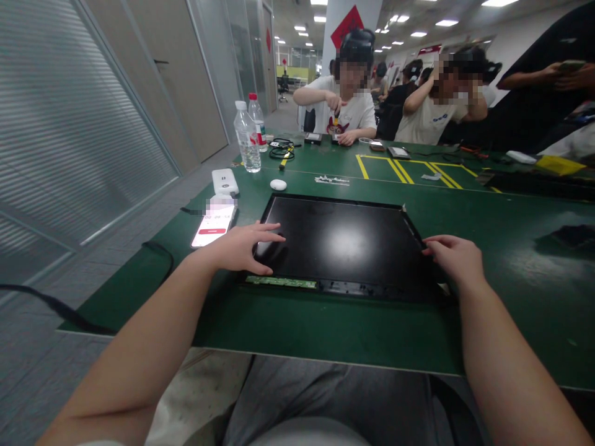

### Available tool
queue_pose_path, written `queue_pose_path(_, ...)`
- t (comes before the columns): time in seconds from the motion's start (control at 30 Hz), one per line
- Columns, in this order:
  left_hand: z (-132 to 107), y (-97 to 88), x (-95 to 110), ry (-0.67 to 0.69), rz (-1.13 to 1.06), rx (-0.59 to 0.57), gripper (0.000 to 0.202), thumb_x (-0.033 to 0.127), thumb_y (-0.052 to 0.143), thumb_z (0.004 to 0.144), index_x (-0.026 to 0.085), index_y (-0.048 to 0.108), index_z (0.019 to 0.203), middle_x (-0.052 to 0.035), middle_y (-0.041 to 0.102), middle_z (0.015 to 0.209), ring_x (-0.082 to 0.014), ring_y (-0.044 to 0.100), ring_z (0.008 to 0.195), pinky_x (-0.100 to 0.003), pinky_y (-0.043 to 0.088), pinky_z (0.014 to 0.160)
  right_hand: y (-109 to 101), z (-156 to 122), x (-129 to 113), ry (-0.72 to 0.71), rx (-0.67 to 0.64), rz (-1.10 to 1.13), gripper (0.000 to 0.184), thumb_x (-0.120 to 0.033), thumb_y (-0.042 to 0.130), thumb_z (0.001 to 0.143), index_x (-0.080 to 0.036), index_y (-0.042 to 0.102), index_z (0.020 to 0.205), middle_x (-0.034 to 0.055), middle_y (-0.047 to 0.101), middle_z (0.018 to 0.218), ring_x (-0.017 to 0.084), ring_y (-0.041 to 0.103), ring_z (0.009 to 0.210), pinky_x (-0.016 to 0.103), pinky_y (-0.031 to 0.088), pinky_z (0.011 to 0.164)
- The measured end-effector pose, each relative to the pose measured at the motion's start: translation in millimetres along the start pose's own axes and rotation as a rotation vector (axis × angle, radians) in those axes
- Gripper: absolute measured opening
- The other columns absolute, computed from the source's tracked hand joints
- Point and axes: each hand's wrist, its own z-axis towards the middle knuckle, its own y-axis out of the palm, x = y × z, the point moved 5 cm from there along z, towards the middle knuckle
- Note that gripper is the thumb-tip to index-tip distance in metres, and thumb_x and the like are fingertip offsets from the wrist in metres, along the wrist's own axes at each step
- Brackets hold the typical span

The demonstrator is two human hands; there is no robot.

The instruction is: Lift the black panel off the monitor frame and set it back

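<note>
A black display panel (344, 244) lies flat on the green table (334, 328) in front of me, with a green circuit strip (281, 282) exposed along its near edge. My left hand (239, 248) rests on the panel's near left corner, fingers stretched out flat across the glass. My right hand (453, 257) sits at the panel's right edge, fingers curled against the frame there.
A lit phone (214, 226), a white power bank (224, 181) and a small white puck (277, 184) lie left of the panel. Two water bottles (247, 137) stand behind them. Other people work at the far side, beside yellow floor-tape markings (400, 170).
</note>
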Motion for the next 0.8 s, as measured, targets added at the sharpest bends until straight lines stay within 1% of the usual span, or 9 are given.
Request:
queue_pose_path(0.2, -1, 0.1, 0, -0.006, 0.0, 0.006, 0.078, 0.055, 0.076, 0.074, 0.031, 0.057, 0.146, -0.005, 0.034, 0.167, -0.0365, 0.037, 0.149, -0.048, 0.034, 0.118, 0, 0, 0, -0.013, 0.016, 0.023, 0.026, -0.039, 0.06, 0.072, -0.025, 0.078, 0.085, 0.0046, 0.076, 0.074, 0.026, 0.067, 0.07, 0.041, 0.05, 0.07)
queue_pose_path(0.37, 0, 3.2, -5, -0.007, -0.016, -0.005, 0.08, 0.059, 0.076, 0.073, 0.032, 0.057, 0.146, -0.0055, 0.034, 0.167, -0.0373, 0.036, 0.15, -0.049, 0.034, 0.118, 0, 1, 0, -0.012, 0.008, 0.004, 0.027, -0.039, 0.059, 0.072, -0.025, 0.078, 0.086, 0.0043, 0.076, 0.075, 0.026, 0.067, 0.071, 0.041, 0.051, 0.073)
queue_pose_path(0.47, 2, 3.9, -11, -0.037, -0.044, 0.04, 0.082, 0.068, 0.071, 0.074, 0.03, 0.057, 0.145, -0.0076, 0.039, 0.165, -0.0364, 0.04, 0.147, -0.048, 0.037, 0.116, 0, 1, 0, -0.006, 0.001, 0.015, 0.028, -0.039, 0.06, 0.072, -0.024, 0.078, 0.087, 0.0049, 0.076, 0.075, 0.026, 0.067, 0.072, 0.041, 0.051, 0.073)
queue_pose_path(0.53, 4, 3.4, -15, -0.07, -0.069, 0.1, 0.079, 0.071, 0.063, 0.079, 0.027, 0.059, 0.144, -0.0097, 0.045, 0.161, -0.0352, 0.045, 0.144, -0.046, 0.039, 0.115, 0, 0, -1, -0.015, 0.008, 0.02, 0.027, -0.039, 0.06, 0.072, -0.024, 0.078, 0.087, 0.005, 0.075, 0.074, 0.026, 0.067, 0.073, 0.041, 0.052, 0.073)
queue_pose_path(0.6, 6, 3.1, -18, -0.091, -0.086, 0.154, 0.072, 0.069, 0.054, 0.086, 0.023, 0.061, 0.141, -0.0119, 0.05, 0.157, -0.0342, 0.049, 0.141, -0.046, 0.04, 0.114, -1, -1, -2, -0.019, 0.017, 0.015, 0.026, -0.038, 0.061, 0.073, -0.025, 0.078, 0.087, 0.0046, 0.075, 0.073, 0.026, 0.067, 0.073, 0.042, 0.052, 0.075)
queue_pose_path(0.67, 8, 3.2, -19, -0.093, -0.091, 0.182, 0.065, 0.062, 0.049, 0.091, 0.02, 0.064, 0.138, -0.014, 0.053, 0.154, -0.0341, 0.053, 0.137, -0.046, 0.042, 0.113, -1, -2, -3, -0.012, 0.017, 0.014, 0.025, -0.038, 0.061, 0.073, -0.025, 0.078, 0.086, 0.004, 0.075, 0.073, 0.027, 0.068, 0.073, 0.042, 0.052, 0.076)
queue_pose_path(0.8, 10, 1.6, -21, -0.08, -0.091, 0.235, 0.055, 0.05, 0.048, 0.092, 0.018, 0.067, 0.133, -0.0145, 0.057, 0.148, -0.0313, 0.056, 0.134, -0.046, 0.043, 0.113, 1, -1, 1, -0.007, 0.012, 0.044, 0.024, -0.038, 0.061, 0.074, -0.026, 0.078, 0.087, 0.0038, 0.076, 0.075, 0.026, 0.068, 0.072, 0.04, 0.051, 0.072)
